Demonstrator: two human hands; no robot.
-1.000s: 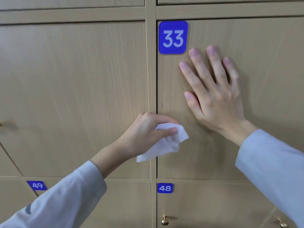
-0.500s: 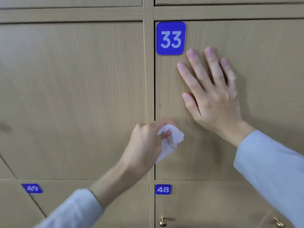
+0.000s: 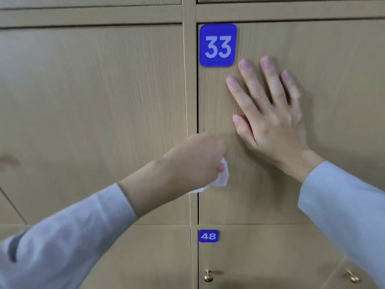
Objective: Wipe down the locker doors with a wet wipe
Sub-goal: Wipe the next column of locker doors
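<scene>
On the left of the view stands a plain wooden locker door (image 3: 91, 122), bare of any visible mark or streak — whether it has been wiped I cannot tell. Next comes the upright frame strip (image 3: 188, 80) between the doors, and across its lower part reaches the left hand (image 3: 195, 161), fingers curled round the crumpled white wet wipe (image 3: 221, 178), which shows only as a small bunch under the fist, pressed at the left edge of door 33 (image 3: 333, 69). The blue plate 33 (image 3: 218, 45) sits at that door's top left corner. Further right the right hand (image 3: 270, 113) lies flat on the same door with fingers spread and straight, holding nothing, seemingly steadying the door. Below, plate 48 (image 3: 208, 236) marks the lower door (image 3: 270, 257), with a brass knob (image 3: 208, 276) under it. As a judgement, the work is midway at best: the wipe is on the edge of door 33, most of that door's face looks untouched, and the lower doors remain.
</scene>
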